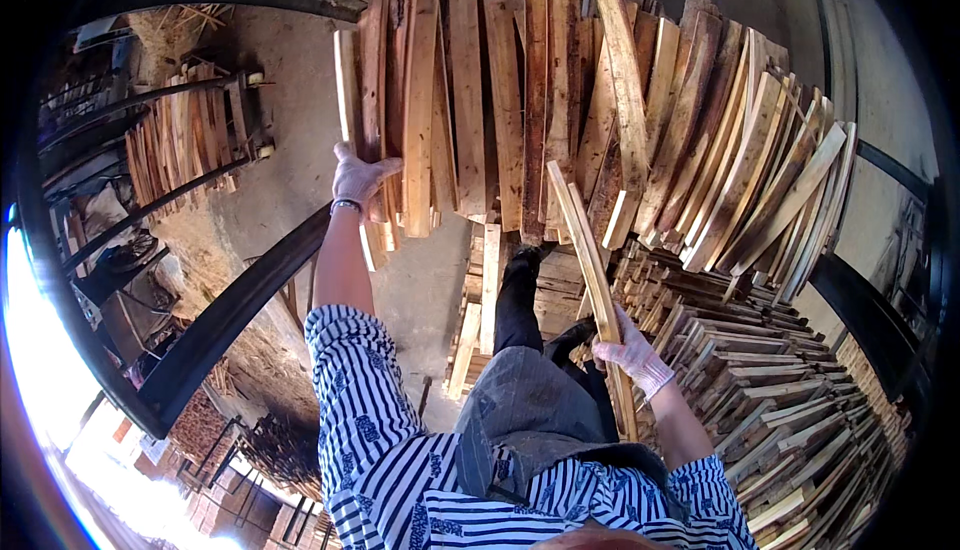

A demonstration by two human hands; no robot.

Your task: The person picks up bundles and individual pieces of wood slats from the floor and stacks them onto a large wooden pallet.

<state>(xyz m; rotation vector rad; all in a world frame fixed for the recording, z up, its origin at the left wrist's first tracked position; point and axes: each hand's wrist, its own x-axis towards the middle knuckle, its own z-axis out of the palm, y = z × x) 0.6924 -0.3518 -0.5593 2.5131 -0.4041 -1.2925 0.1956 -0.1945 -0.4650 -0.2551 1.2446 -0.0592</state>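
In front of me a wide row of rough wooden slats (465,80) lies side by side, with bark-brown and pale faces. My left hand (362,178), in a pale glove, is closed around the near end of a slat at the row's left side; its fingertips are partly hidden. My right hand (634,354), gloved too, grips a long narrow wooden slat (592,260) lower right of the row. That slat slants, its far end close to the row's near edge. One longer pale slat (618,40) lies on top of the row and sticks out beyond its far side.
Dark curved metal bars (235,320) flank the row on the left and right. A big stack of slats (790,390) fills the lower right. Below my feet lie more boards (490,290). Another rack of slats (185,140) stands at the far left.
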